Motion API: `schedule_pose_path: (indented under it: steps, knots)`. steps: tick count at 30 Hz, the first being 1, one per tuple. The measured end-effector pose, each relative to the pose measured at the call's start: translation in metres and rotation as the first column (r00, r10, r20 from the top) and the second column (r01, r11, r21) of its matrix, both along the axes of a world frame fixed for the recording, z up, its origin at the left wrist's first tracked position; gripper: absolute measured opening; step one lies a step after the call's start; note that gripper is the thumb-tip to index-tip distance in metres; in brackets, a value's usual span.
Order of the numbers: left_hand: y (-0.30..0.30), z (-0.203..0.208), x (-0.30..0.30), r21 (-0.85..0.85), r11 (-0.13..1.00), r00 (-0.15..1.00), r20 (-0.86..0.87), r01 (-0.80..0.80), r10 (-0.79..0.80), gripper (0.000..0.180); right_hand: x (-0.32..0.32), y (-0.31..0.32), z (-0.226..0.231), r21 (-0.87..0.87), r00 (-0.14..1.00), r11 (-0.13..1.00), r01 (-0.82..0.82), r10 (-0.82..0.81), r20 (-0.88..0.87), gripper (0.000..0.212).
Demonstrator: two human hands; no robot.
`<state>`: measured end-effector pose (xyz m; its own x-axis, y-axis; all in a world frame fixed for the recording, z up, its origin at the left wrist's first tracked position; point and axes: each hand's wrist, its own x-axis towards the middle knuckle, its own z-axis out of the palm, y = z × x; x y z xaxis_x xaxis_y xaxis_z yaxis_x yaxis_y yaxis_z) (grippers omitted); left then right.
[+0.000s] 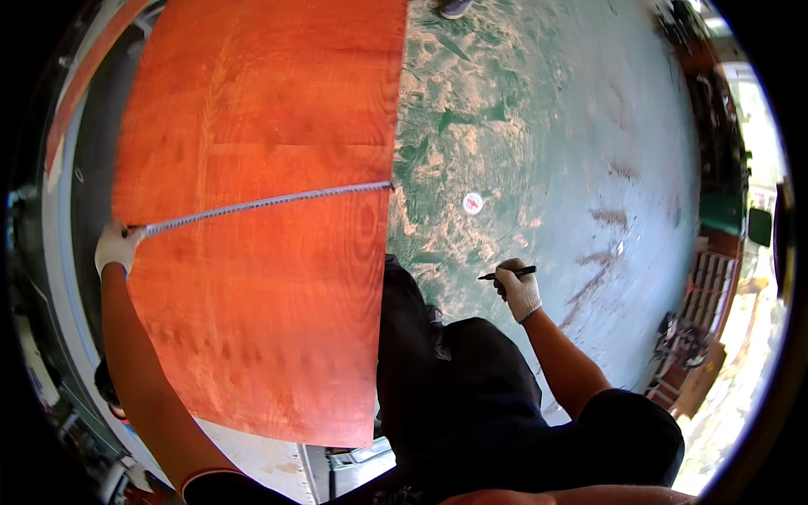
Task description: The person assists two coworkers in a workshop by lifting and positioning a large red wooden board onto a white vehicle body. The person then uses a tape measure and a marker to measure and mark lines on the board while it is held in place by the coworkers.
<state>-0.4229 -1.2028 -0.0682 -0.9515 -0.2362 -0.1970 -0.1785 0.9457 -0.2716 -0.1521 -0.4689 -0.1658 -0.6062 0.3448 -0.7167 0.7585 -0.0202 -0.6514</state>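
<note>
A large orange-red wood board [252,311] lies on the left, its grain showing. Across it runs a pale tape measure [269,202], its far end hooked at the board's right edge. At the board's left edge my left hand [118,247], in a white glove, is closed on the other end of the tape; the tape's case is hidden by the hand. To the right of the board, above the floor, my gloved right hand [517,290] grips a black marker [525,271], its tip pointing left and away from the board's surface.
The green floor [614,126] is strewn with sawdust, with a round white and red sticker [473,204] on it. A shoe [455,8] shows at the top edge. A cardboard box [703,376] and clutter stand far right. My dark-clothed legs are beside the board.
</note>
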Motion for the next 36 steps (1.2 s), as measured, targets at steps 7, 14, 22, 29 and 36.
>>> schedule_pose_path:
  steps: [7,14,22,29,36]
  knots:
    - [0.0,-0.098,-0.09,0.204,0.978,0.997,-0.069,0.046,-0.033,0.038,-0.154,-0.087,0.018,-0.087,0.986,0.99,-0.107,0.095,-0.135,0.012]
    - [-0.001,-0.126,-0.131,0.246,0.924,0.937,0.267,-0.294,0.227,0.045,-0.311,-0.201,-0.009,-0.163,0.825,0.834,-0.526,0.455,-0.336,0.012]
    - [0.013,-0.118,-0.163,0.199,0.937,0.934,0.277,-0.287,0.227,0.05,-0.43,-0.427,-0.079,0.049,0.28,0.448,-0.893,0.637,-0.719,0.01]
    - [0.01,-0.091,-0.155,0.136,0.918,0.888,0.338,-0.373,0.311,0.053,-0.426,-0.455,-0.106,0.071,0.218,0.411,-0.909,0.613,-0.759,0.011]
    - [0.003,-0.097,-0.157,0.098,0.901,0.836,0.425,-0.423,0.347,0.053,-0.421,-0.449,-0.119,0.114,0.158,0.415,-0.903,0.567,-0.808,0.014]
